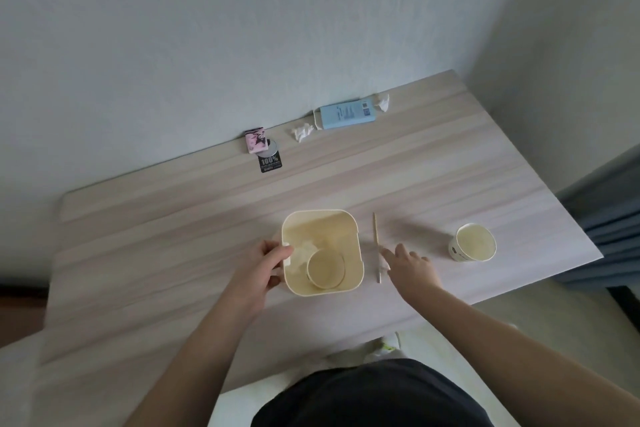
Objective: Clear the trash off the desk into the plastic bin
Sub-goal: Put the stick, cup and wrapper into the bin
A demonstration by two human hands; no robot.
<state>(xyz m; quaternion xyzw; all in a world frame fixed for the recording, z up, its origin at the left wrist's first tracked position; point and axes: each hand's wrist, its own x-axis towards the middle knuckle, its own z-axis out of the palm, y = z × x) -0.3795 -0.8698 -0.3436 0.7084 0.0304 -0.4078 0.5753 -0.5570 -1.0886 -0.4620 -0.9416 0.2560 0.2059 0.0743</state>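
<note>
Left hand [266, 265] grips the bin's [358, 253] left wall; right hand [410, 267] at the stick [375, 239].
Bin on desk [173, 270], near centre, holds a cup [325, 270] and tissue [304, 250]. Right fingers loosely spread, tips touching a white scrap [383, 263] beside the stick; no pinch visible. Second cup [472, 242] upright, right. Far, by the wall: pink packet [255, 141], black tag [270, 161], tissue wad [302, 132], blue pack [346, 113], another wad [382, 101].
</note>
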